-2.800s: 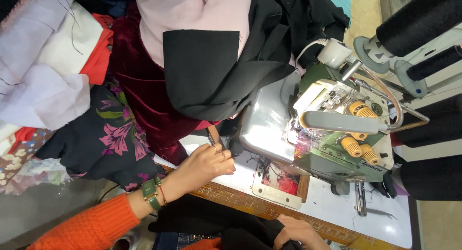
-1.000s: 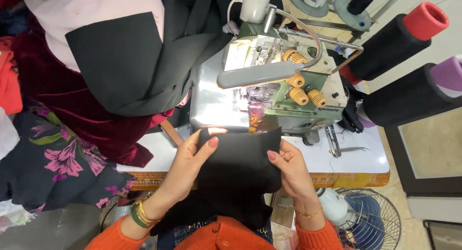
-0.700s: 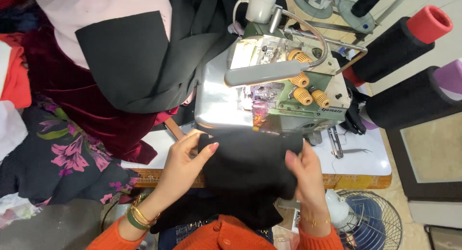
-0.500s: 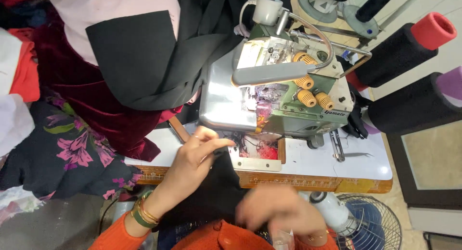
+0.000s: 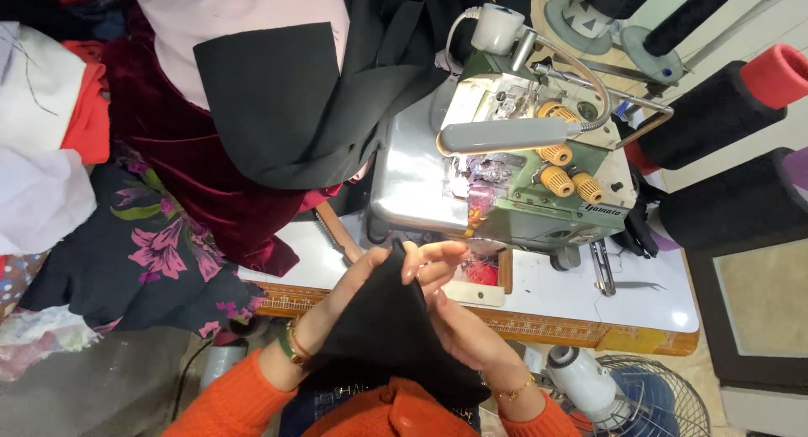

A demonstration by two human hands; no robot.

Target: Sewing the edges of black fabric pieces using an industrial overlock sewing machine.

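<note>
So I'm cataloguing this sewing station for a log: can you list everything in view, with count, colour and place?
Sewing machine: one, green and silver, on the table, centre.
Machine lamp: one, grey, lit, over the machine.
Tension knobs: four visible, yellow, on the machine front.
Thread cones: several, black, one with a red top, right.
Table: one, white top, measuring strip along the front edge.
Fan: one, blue blades, wire cage, lower right.
Velvet fabric: dark red, left of the machine.
Floral fabric: dark with pink flowers, left.
Black garment: draped, top centre.
Black cloth: one piece, held in both hands.
Left hand: under the cloth, bangles on the wrist.
Right hand: gripping the cloth's top edge.
</note>
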